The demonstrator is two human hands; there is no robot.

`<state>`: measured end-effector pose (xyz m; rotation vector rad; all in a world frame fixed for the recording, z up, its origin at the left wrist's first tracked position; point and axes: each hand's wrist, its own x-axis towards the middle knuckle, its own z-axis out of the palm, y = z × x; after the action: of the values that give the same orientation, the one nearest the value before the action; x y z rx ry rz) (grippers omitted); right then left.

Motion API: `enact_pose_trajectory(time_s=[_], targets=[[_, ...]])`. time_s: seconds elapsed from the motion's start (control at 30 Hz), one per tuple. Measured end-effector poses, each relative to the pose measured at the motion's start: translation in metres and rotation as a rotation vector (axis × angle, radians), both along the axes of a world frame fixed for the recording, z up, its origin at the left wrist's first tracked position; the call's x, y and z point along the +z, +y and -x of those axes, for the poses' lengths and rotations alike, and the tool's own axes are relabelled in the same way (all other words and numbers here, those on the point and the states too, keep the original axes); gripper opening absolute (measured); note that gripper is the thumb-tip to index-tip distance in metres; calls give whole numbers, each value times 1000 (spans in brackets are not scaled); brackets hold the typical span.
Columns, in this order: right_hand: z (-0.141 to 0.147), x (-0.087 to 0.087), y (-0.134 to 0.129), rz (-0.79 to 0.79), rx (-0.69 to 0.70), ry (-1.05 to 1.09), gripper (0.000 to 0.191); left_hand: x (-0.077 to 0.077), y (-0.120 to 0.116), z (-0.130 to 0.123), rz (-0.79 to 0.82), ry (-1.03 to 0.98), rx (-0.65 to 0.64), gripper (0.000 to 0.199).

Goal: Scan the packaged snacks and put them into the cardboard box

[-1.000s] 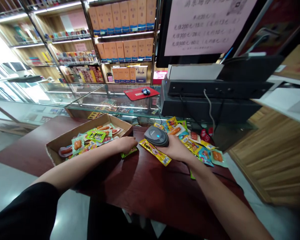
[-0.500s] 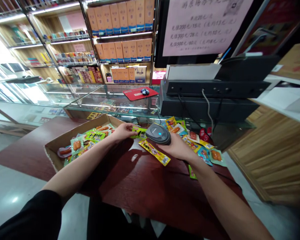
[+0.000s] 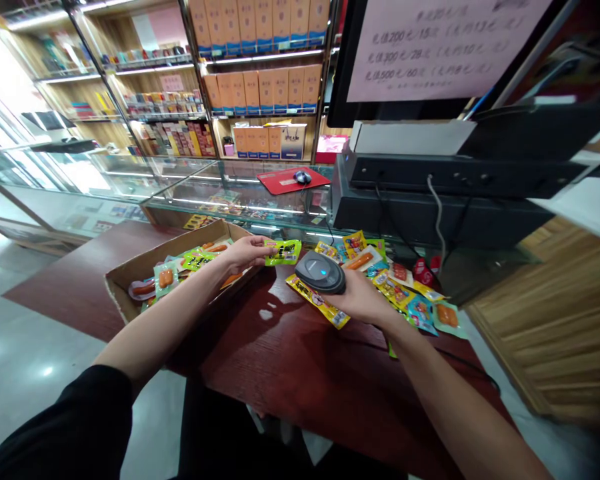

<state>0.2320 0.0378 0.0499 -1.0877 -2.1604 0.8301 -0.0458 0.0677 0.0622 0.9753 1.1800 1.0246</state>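
Observation:
Between its fingers my left hand (image 3: 250,255) pinches a green snack packet (image 3: 285,252), held over the inner edge of a cardboard box (image 3: 117,293). Inside that box lie several packets, among them a clear sausage pack (image 3: 165,279). My right hand (image 3: 363,293) grips a dark grey barcode scanner (image 3: 320,272) with a small blue light on top. Its head is apart from the green packet. Partly under the scanner, a long yellow packet (image 3: 325,308) rests on the table. A pile of mixed snack packets (image 3: 390,288) spreads to the right, partly behind my right hand.
The dark red table (image 3: 260,360) carries the box and packets. Behind it stands a glass display counter (image 3: 205,183) with a red mouse pad (image 3: 280,181) and mouse (image 3: 303,177). A black cash drawer (image 3: 430,213) with trailing cables sits at the right. Wooden cabinet panels (image 3: 545,320) rise beyond.
My left hand has drawn the green packet away from the scanner, showing more of its face. The scanner now hangs lower, over the yellow packet. The whole view has shifted a little.

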Motion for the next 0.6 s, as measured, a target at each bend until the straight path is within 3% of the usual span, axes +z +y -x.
enact_pose_trajectory(time_s=[0.4, 0.6], targets=[[1, 3, -2, -8, 16, 13, 30, 2, 0, 4, 3, 1, -26, 36], [-2, 2, -2, 4, 80, 29, 37, 26, -9, 32, -14, 10, 108, 30]])
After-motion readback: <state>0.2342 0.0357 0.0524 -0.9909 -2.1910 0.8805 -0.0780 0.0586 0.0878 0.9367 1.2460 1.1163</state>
